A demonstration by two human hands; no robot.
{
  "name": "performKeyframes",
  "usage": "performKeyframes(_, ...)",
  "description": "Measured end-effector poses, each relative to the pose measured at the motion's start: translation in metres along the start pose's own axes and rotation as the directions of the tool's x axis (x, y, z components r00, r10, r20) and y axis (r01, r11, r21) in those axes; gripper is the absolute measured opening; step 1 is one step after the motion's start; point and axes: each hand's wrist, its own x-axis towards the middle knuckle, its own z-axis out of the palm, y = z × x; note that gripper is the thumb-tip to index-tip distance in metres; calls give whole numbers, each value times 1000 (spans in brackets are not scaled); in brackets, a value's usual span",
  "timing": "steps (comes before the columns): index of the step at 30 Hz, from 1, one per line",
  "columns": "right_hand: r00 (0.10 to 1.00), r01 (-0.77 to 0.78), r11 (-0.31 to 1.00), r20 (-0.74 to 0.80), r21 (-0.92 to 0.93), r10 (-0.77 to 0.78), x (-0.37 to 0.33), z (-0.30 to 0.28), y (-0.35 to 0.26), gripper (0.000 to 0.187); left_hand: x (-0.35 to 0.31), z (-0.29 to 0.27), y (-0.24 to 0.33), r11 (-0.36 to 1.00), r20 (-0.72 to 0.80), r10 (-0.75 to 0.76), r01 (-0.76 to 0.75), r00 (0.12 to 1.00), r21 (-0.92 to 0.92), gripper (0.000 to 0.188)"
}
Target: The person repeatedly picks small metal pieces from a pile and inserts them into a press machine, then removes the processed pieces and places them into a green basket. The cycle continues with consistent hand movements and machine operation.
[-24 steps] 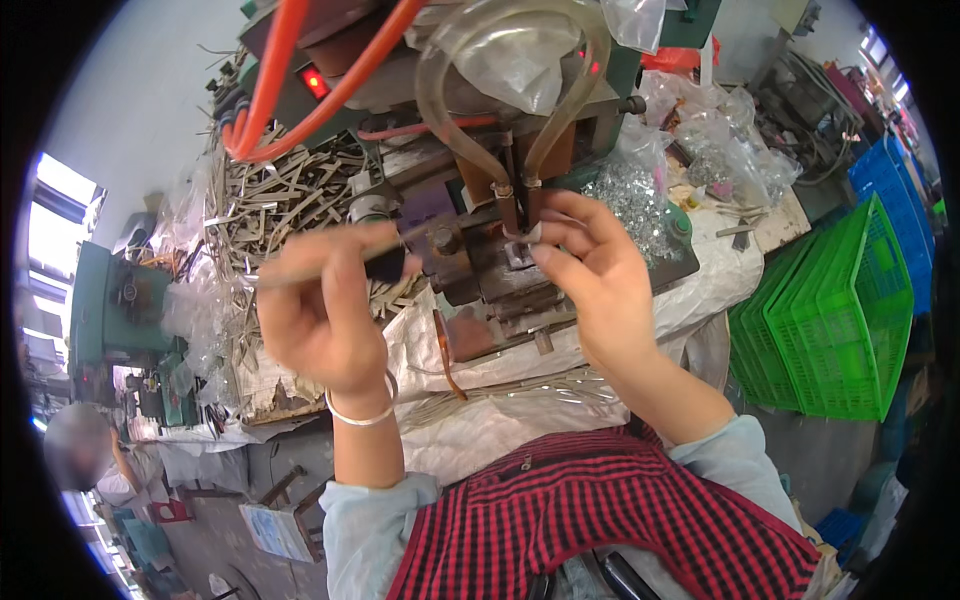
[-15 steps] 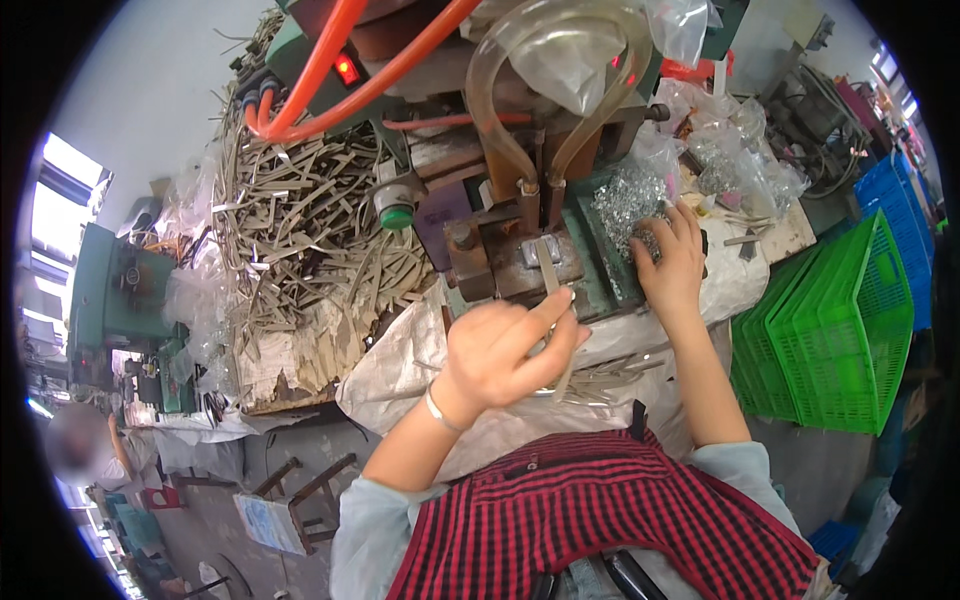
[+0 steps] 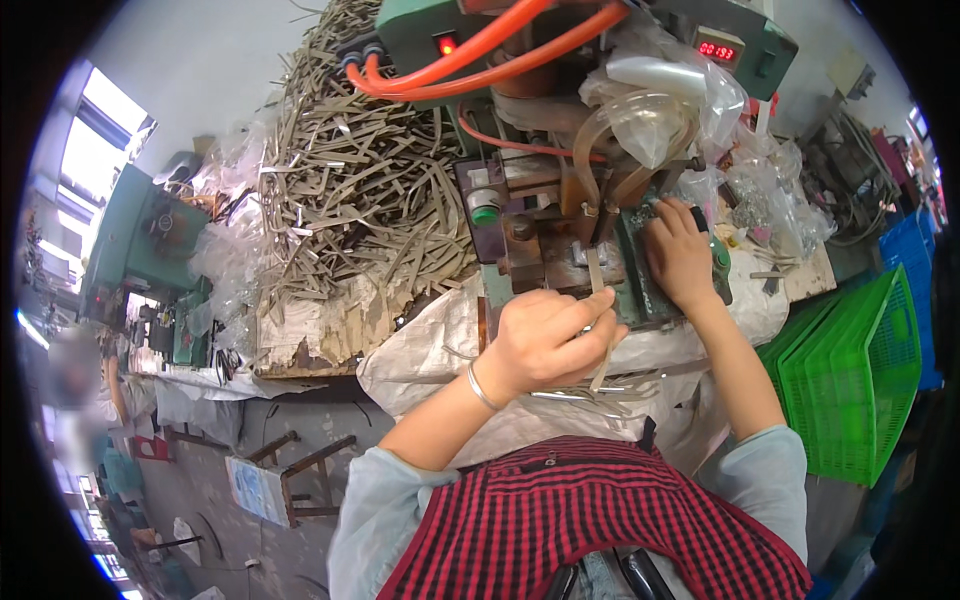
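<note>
My left hand [image 3: 555,342] is closed on a narrow flat grey metal strip [image 3: 597,275], pinched between thumb and fingers. The strip's far end lies on the die block [image 3: 565,272] of a bench press, and its near end sticks out below my hand. To the right of the block is a narrow green tray [image 3: 632,255]. Over it reaches my right hand [image 3: 682,258], fingers stretched forward and slightly bent. That hand hides most of the tray's contents, and its fingertips are hard to make out. Two clear hoses [image 3: 590,150] curve down to the press tooling.
A large heap of grey strips [image 3: 360,190] covers the bench at left. More strips [image 3: 600,402] lie on the white sheet before me. Orange hoses [image 3: 490,55] arch overhead. Plastic bags [image 3: 760,190] sit at right, with stacked green crates [image 3: 850,385] below.
The whole view has shifted, so the press appears farther right. My right hand has moved deeper over the tray, covering shiny small pieces seen before. My left hand keeps its hold on the strip.
</note>
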Motion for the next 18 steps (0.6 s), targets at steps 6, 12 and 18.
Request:
performKeyframes(6,846,-353,841,-245,410,475,-19,-6,0,14,-47,-70,55,881,141,-328,248,934,403,21)
performKeyframes(12,824,-362,715,-154,597,546,-15,-21,-19,14,-4,-130,-22,728,-347,-464,574,815,375,17)
performKeyframes(18,792,-461,567,27,683,610,-2,-18,-32,15,-102,-59,-154,127,-59,-925,452,375,883,33)
